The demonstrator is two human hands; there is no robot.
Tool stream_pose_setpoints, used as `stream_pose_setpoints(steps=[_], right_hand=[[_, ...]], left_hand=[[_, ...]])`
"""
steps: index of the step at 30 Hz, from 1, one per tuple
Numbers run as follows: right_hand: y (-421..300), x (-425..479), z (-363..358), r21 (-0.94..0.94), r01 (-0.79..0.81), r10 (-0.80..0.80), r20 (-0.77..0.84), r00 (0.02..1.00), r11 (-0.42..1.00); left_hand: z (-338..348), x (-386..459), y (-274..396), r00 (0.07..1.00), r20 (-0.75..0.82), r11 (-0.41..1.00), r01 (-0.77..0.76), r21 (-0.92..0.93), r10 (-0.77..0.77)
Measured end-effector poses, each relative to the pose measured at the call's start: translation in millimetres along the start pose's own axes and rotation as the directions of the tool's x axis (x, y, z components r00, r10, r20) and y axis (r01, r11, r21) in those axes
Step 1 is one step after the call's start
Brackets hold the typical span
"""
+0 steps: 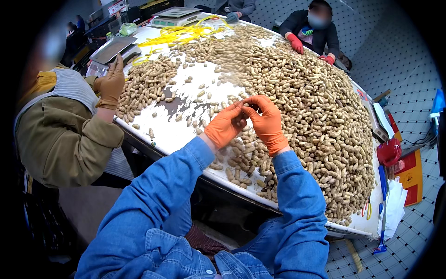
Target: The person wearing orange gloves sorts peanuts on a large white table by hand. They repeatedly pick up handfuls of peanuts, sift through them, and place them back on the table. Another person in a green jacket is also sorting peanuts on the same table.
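Note:
My left hand (226, 125) and my right hand (265, 122), both in orange gloves, meet at the fingertips above the white table (156, 120). The left fingertips look dark. Thumbs and fingers are pinched close together, and whatever may lie between them is too small or hidden to make out. Under and beyond both hands spreads a large heap of unshelled peanuts (313, 115), piled highest to the right. A few loose peanuts (212, 110) lie scattered just left of my hands. More sit below my wrists (240, 164) along the near edge.
At left, a co-worker's brown-gloved hand (110, 83) is raised beside a weighing scale (113, 50). Across the table a masked person's red gloves (295, 43) touch the heap. Yellow straps (177, 35) lie at the back. A red mug (389, 152) and a blue-handled tool (382, 209) are at right.

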State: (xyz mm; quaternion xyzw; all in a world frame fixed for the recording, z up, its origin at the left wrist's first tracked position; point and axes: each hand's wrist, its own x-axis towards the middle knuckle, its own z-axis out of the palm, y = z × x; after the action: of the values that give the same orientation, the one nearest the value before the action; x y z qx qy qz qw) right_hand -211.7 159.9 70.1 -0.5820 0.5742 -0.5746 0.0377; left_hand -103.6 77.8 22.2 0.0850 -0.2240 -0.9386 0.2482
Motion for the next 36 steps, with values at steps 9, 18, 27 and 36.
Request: stream_pose_setpoints(steps=[9,18,27,36], right_hand=[[2,-1,-3,-0.03,0.015,-0.015,0.0,1.0,0.999],[20,-2,-15,0.034,-0.443,0.431,0.177,0.885,0.896],[31,9,-53,-0.115,-0.42,0.433,0.132,0.892,0.9],[41,-13,-51,-0.657,-0.208,0.581,0.419,0.698,0.724]], left_hand=[[-1,1,-5,0.999,0.028,1.0,0.019,0.011,-0.019],[14,-3,-1,0.971,-0.226,0.939,0.153,0.309,-0.084],[-9,11,24,0.959,-0.266,0.99,0.07,-0.121,-0.1],[-26,13,62,0.926,-0.368,0.981,-0.141,-0.133,0.083]])
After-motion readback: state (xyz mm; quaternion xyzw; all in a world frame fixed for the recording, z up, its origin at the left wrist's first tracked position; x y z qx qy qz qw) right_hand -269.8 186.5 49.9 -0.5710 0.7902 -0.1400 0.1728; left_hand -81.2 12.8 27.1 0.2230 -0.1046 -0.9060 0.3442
